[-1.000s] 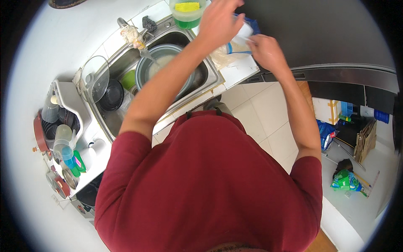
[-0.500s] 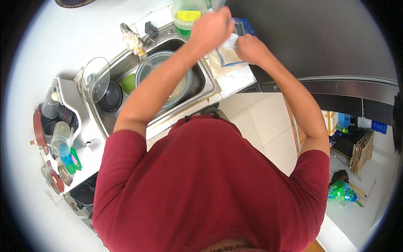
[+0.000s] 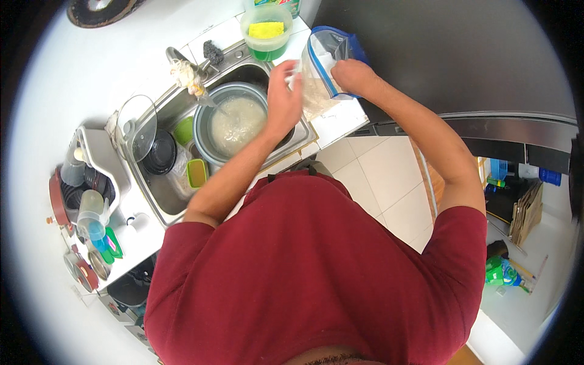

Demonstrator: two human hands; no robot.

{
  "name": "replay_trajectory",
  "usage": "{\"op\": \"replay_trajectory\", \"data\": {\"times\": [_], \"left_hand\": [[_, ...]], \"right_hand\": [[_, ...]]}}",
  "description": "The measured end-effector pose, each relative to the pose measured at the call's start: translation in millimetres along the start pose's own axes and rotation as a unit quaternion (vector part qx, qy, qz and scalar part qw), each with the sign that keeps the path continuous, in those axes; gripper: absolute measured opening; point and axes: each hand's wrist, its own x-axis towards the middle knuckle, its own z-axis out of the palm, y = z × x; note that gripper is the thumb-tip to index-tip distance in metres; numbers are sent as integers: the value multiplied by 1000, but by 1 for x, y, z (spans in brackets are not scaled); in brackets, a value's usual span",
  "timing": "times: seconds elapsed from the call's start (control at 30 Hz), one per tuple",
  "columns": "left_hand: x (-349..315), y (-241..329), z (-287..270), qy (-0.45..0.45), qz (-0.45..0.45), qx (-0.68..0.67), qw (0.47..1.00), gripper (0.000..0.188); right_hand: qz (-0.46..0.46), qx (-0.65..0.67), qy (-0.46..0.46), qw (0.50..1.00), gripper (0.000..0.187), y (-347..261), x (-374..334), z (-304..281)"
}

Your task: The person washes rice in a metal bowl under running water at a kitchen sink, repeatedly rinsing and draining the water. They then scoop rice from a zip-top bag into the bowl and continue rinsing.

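Note:
A clear zip bag (image 3: 320,100) with blue strips along its mouth lies on the white counter right of the sink, pale grains in its lower part. My right hand (image 3: 354,77) is closed on the bag's mouth, which gapes beside it; something white shows inside next to the fingers. My left hand (image 3: 285,100) hovers at the bag's left side, over the sink's right rim. Its fingers are curled and blurred, with a whitish patch by them that I cannot make out. A grey pot (image 3: 201,131) of cloudy water stands in the sink, left of that hand.
Water runs from the cloth-wrapped faucet (image 3: 188,76) into the pot. A black bowl (image 3: 160,152) and a green container (image 3: 196,173) sit in the sink (image 3: 159,204). Behind stands a tub (image 3: 266,44) of green liquid with a yellow sponge. A dark fridge (image 3: 462,55) borders the right.
My left hand has moved left and nearer, away from the bag's mouth. The mouth now gapes wider. My right hand stays at the bag. The pot's cloudy water is now uncovered by my arm.

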Motion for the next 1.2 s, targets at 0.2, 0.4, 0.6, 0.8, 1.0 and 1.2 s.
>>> {"op": "replay_trajectory", "data": {"times": [0.2, 0.4, 0.6, 0.8, 1.0, 1.2], "left_hand": [[-15, -83, 58, 71, -313, -141, 937, 56], [-2, -135, 89, 48, -292, -198, 935, 60], [10, -113, 97, 66, -352, -384, 851, 44], [23, -99, 81, -37, -340, -383, 858, 43], [33, -98, 35, 32, -322, -189, 927, 45], [-2, -68, -33, -27, -280, -175, 944, 40]], "right_hand": [[-32, 163, -42, 985, 20, -9, 12, 21], [164, 614, -60, 770, 20, -18, -3, 30], [278, 782, 41, 556, 23, -21, -32, 27], [321, 817, 142, 457, 23, -28, -59, 15], [302, 861, 185, 364, 22, -40, -89, 17], [246, 880, 228, 337, 22, -58, -112, -3]]}}
